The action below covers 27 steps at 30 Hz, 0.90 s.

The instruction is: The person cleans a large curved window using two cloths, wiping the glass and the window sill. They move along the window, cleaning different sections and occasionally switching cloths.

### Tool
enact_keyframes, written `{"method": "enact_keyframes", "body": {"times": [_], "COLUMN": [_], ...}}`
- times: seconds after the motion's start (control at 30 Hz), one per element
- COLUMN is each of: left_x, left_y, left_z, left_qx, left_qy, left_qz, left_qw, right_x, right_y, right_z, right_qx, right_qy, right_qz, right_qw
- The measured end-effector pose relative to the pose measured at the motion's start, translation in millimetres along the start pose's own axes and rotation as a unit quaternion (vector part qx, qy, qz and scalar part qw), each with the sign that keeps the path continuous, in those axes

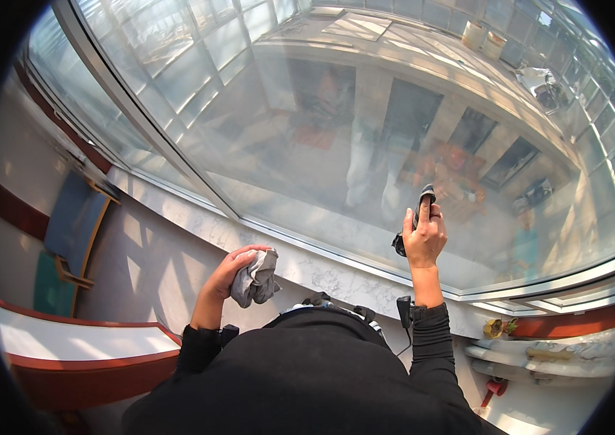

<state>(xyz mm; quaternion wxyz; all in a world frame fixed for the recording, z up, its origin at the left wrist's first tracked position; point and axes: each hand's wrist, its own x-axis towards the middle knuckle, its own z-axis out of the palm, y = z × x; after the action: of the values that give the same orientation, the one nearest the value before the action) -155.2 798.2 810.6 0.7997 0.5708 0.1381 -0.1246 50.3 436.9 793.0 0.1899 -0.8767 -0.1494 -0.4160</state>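
My left hand (pixel 233 267) grips a crumpled grey cloth (pixel 256 280) in front of my body, beside the marble-patterned window sill (pixel 315 266). Farther up and to the right, my right hand (pixel 426 234) holds a dark, bunched cloth (pixel 399 244) against or just before the large glass pane (pixel 296 157). Part of that cloth is hidden behind the fingers. The glass looks hazy and carries reflections. A metal frame (pixel 155 136) borders the pane on the left.
At the left stand a blue panel (pixel 71 223) with wooden edges and a red-edged white surface (pixel 79 337). A small plant (pixel 495 328) sits at the sill's right end, near stacked pale slabs (pixel 552 353). A red object (pixel 495 389) lies below them.
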Motion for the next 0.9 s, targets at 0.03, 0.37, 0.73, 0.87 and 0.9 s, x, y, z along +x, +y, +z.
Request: {"method": "enact_keyframes", "body": {"times": [0.03,0.37,0.73,0.87,0.9], "left_x": [0.3,4.3,11.4,11.7,11.9], "left_y": [-1.1,-20.6,-24.5,-23.5,-23.4], "left_z": [-0.1,-16.2,-25.6,-26.4,-26.6], "left_qx": [0.006,-0.013,-0.057,-0.054,-0.050], "left_qy": [0.002,0.000,0.004,-0.009,-0.010], "left_qz": [-0.002,0.003,-0.004,-0.007,-0.008], "left_qw": [1.000,1.000,0.998,0.999,0.999], "right_x": [0.7,0.6,11.5,10.3,10.7], "right_y": [-0.5,1.2,-9.6,-11.4,-11.3], "right_z": [0.8,1.7,1.0,3.3,4.1], "right_qx": [-0.001,-0.016,-0.020,-0.005,-0.013], "right_qy": [-0.032,0.046,-0.018,-0.002,-0.037], "right_qz": [0.014,-0.033,0.011,0.000,0.024], "right_qw": [0.999,0.998,1.000,1.000,0.999]}}
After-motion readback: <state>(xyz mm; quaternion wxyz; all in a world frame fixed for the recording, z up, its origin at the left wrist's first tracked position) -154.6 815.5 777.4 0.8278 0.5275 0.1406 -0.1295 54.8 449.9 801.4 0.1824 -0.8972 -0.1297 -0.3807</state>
